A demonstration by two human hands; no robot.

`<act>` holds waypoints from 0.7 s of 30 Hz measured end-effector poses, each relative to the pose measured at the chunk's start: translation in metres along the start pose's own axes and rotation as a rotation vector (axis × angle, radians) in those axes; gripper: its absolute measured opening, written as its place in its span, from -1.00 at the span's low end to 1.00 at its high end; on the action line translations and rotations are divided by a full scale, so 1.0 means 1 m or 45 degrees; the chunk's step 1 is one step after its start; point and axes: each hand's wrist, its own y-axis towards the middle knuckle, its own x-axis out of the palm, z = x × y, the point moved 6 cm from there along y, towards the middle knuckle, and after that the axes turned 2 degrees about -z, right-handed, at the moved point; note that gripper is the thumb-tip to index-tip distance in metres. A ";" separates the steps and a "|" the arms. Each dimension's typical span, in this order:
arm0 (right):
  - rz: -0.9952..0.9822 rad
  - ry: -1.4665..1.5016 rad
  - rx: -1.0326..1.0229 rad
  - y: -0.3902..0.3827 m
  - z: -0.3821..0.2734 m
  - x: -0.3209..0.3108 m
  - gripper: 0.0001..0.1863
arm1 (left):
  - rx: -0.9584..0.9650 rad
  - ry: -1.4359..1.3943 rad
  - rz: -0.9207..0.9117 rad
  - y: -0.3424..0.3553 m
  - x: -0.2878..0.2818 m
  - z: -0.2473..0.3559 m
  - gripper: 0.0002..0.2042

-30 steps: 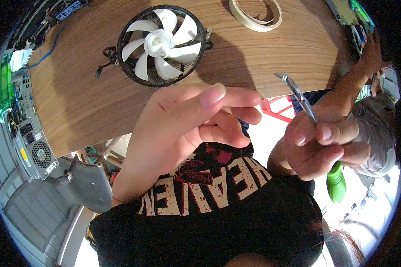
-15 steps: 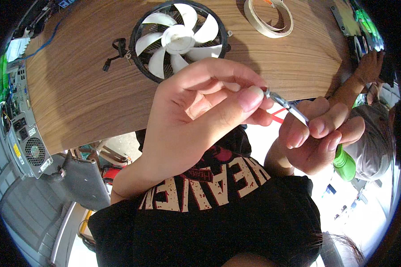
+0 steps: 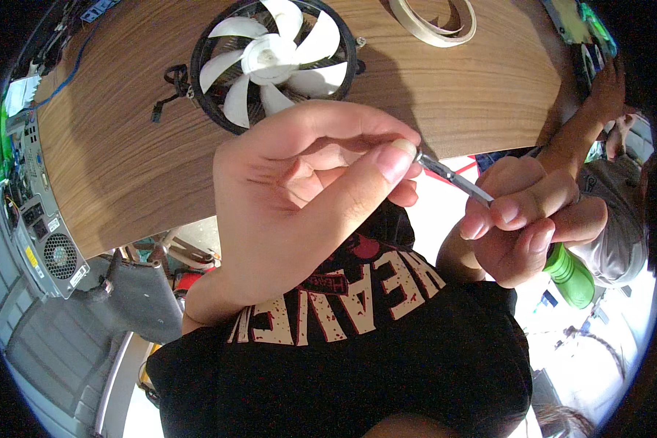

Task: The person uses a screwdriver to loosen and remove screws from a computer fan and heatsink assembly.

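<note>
My right hand is closed round a screwdriver, its fingers wrapped about the metal shaft. The green handle sticks out below that hand. The shaft slants up and left toward my left hand, whose thumb and index finger are pinched together at the tip. A small metal piece shows between these fingertips, touching the tip; it looks like a screw, but the fingers hide most of it. Beyond my left hand, a cooling fan with white blades and a black round frame lies on the wooden table.
A black cable with a connector runs from the fan. A pale tape ring lies at the far right. Computer chassis stands along the left edge. Another person's arm rests at the right side.
The fan and tape ring have shifted left and up in the picture. My left hand has moved left, still pinching at the screwdriver's tip; the shaft now lies slightly flatter.
</note>
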 end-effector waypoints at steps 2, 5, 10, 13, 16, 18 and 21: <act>0.027 0.010 0.001 -0.002 0.000 -0.002 -0.84 | -0.004 0.008 -0.021 0.000 0.001 0.000 -0.79; 0.037 0.047 -0.015 -0.004 0.000 -0.003 -0.85 | -0.064 0.002 0.037 -0.005 0.000 0.000 -0.77; 0.128 0.104 -0.020 0.001 0.003 -0.012 -0.87 | 0.151 0.354 0.034 -0.024 -0.018 0.020 -0.73; 0.273 -0.166 0.114 0.005 0.012 -0.014 -0.87 | 0.631 0.903 0.335 -0.042 -0.047 0.045 -0.74; 0.444 -0.480 0.204 0.007 0.015 -0.008 -0.85 | 1.062 1.157 0.563 -0.047 -0.075 0.052 -0.73; 0.570 -0.660 0.188 0.009 0.015 -0.003 -0.80 | 1.217 1.118 0.579 -0.049 -0.090 0.052 -0.70; 0.590 -0.697 0.141 0.018 0.019 0.003 -0.78 | 1.209 1.182 0.916 -0.059 -0.110 0.045 -0.72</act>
